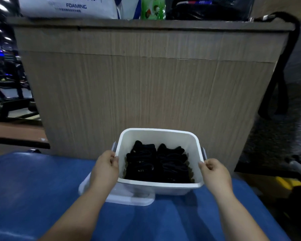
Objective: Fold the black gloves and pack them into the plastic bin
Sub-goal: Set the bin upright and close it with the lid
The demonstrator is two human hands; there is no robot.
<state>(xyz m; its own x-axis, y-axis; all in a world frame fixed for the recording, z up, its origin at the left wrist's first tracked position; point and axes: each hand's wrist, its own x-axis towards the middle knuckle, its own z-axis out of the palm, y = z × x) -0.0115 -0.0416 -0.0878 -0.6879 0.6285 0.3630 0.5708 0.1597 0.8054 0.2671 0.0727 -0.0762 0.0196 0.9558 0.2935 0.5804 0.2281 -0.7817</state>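
You are holding the bin (pixel 156 134) by its side rims, left hand (pixel 105 165) and right hand (pixel 214 171) each curling fingers over an edge, while the folded gloves (pixel 142 159) are sitting in two stacks inside it, so the packing is looking finished, no loose gloves showing.

Wood-grain desk panel (pixel 146 87) behind blue padded surface (pixel 33 188), dim room.

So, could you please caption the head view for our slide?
Left hand and right hand hold the white plastic bin of folded black gloves.
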